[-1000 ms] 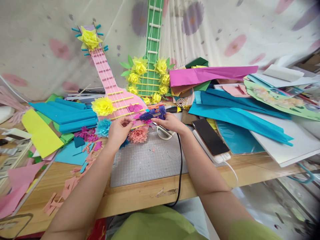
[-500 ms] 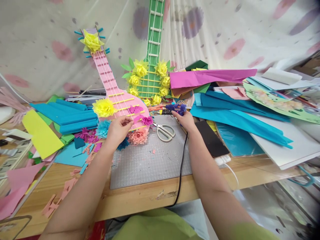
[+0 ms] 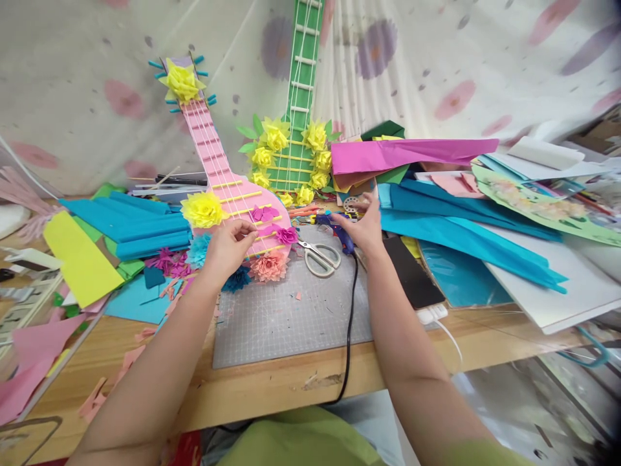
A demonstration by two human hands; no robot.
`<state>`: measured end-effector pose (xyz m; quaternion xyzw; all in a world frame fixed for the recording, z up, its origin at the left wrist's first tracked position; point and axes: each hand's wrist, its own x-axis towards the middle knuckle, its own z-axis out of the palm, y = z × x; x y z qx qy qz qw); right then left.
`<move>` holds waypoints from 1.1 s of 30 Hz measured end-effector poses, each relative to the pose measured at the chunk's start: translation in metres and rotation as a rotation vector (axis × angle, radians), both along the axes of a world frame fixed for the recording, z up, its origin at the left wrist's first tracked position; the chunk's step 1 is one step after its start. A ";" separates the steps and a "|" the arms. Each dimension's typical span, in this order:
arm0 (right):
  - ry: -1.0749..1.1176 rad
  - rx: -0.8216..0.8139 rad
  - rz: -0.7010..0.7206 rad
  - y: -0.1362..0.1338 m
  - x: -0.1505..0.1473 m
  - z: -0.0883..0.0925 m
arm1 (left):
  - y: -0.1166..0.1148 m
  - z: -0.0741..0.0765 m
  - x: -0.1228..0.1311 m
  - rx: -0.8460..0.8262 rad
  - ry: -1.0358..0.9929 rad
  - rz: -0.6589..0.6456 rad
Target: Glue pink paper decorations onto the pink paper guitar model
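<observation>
My left hand (image 3: 231,244) is closed in a pinch in front of the body of a pink paper lute (image 3: 233,190). What its fingertips hold, if anything, is hidden. A yellow flower (image 3: 202,210), a magenta flower (image 3: 286,235) and a coral flower (image 3: 268,265) decorate the lute near that hand. My right hand (image 3: 365,224) is open, fingers spread, just beside a blue glue gun (image 3: 343,238) with a black cord. The gun rests at the back of the grey cutting mat (image 3: 286,330). Scissors (image 3: 321,259) with pale handles lie between my hands.
Behind stands a green paper lute (image 3: 297,123) with yellow flowers. Folded blue paper (image 3: 485,239) and a black phone (image 3: 412,272) lie on the right. More blue paper (image 3: 130,226), a yellow sheet (image 3: 82,259) and pink scraps (image 3: 94,401) cover the left side.
My right hand has let go of the glue gun, and its fingers have spread upward. The gun now sits turned, its handle toward me. My left hand stays nearly still.
</observation>
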<state>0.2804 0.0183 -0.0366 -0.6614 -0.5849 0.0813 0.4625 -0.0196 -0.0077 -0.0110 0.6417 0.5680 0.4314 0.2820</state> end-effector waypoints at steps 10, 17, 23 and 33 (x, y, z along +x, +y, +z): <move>-0.273 0.088 0.344 -0.022 -0.108 0.014 | 0.005 0.003 0.000 0.025 0.042 0.044; -0.370 -0.029 0.340 -0.016 -0.139 -0.001 | 0.002 0.004 -0.003 0.003 0.117 0.082; -0.364 -0.049 0.287 -0.011 -0.143 -0.005 | -0.002 0.004 0.001 0.004 0.128 0.082; -0.127 0.104 0.391 -0.004 -0.126 -0.017 | -0.004 -0.002 0.015 -0.078 0.193 0.158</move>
